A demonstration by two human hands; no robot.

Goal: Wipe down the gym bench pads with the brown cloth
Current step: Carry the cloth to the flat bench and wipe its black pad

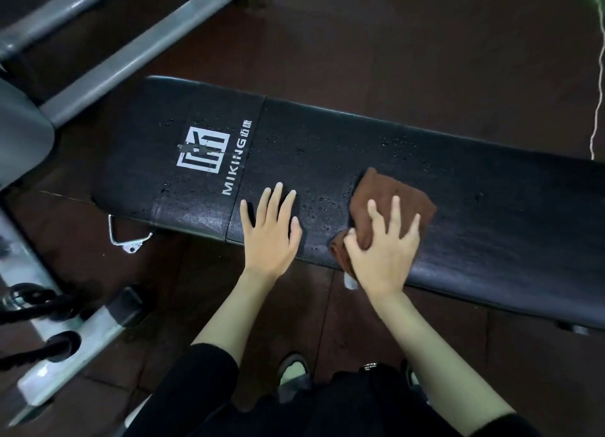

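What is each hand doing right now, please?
Left hand: open, palm flat on the bench pad, holding nothing.
Right hand: fingers spread, pressing the brown cloth onto the pad, thumb tucked into a fold.

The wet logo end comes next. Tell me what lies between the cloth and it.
The left hand lies flat on the bench pad, between the brown cloth under the right hand and the logo. Only water droplets otherwise.
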